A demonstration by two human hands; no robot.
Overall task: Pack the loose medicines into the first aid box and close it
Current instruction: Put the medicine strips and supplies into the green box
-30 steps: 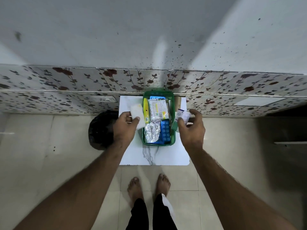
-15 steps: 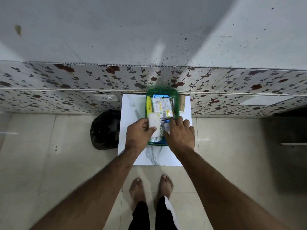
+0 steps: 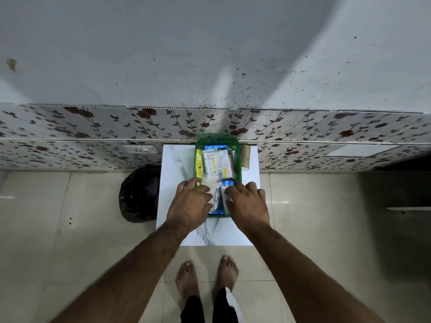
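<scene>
The green first aid box (image 3: 238, 159) stands open on a white marble table (image 3: 177, 164), filled with a yellow tube (image 3: 198, 163), a white printed packet (image 3: 218, 163), blue blister strips (image 3: 228, 183) and a foil strip (image 3: 217, 198). My left hand (image 3: 190, 202) covers the box's near left corner and holds a pale white pad (image 3: 207, 184) down inside it. My right hand (image 3: 248, 203) covers the near right corner, its fingers on a small white packet (image 3: 225, 194) in the box. The box's near end is hidden by both hands.
A brown roll (image 3: 245, 157) lies on the table just right of the box. A black bag (image 3: 138, 194) sits on the tiled floor left of the table. A flower-patterned wall panel (image 3: 93, 127) runs right behind the table. My bare feet (image 3: 207, 276) are below.
Both hands came in from the sides of the box, carrying the white pad and the small packet, and now rest low inside its near end.
</scene>
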